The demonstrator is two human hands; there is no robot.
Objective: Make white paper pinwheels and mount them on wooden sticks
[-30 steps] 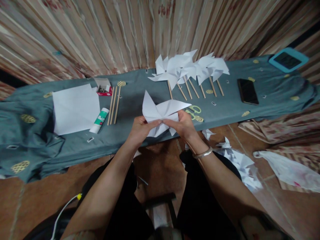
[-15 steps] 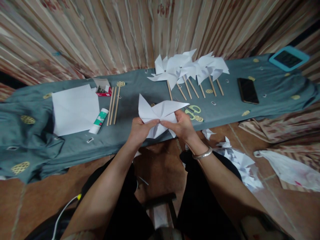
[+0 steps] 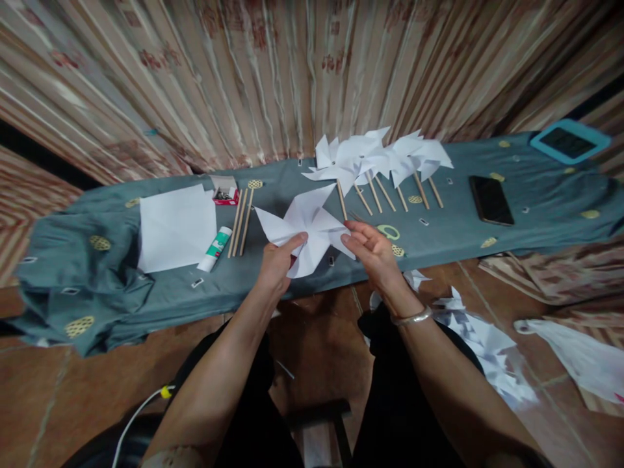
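A white paper pinwheel (image 3: 312, 227) with no stick is held up above the near edge of the cloth-covered table. My left hand (image 3: 281, 260) grips its lower left side, thumb on top near the middle and fingers beneath. At the right blade, my right hand (image 3: 373, 250) pinches the paper's edge between thumb and fingers. Just beyond my right hand lie green-handled scissors (image 3: 389, 232), partly hidden by it. Left of the pinwheel are three wooden sticks (image 3: 240, 224), a glue stick (image 3: 215, 249) and a small red box (image 3: 226, 193) of small metal pieces.
Several finished pinwheels (image 3: 380, 159) on sticks lie along the back of the table. White paper sheets (image 3: 178, 227) rest at the left. A phone (image 3: 491, 200) and a blue-framed tablet (image 3: 570, 141) are at the right. Paper scraps (image 3: 487, 344) and a plastic bag (image 3: 575, 357) are on the floor.
The pinwheel has turned in my hands. My right hand has shifted from its centre out to the right blade, while the left thumb stays near the middle. The view has tilted slightly.
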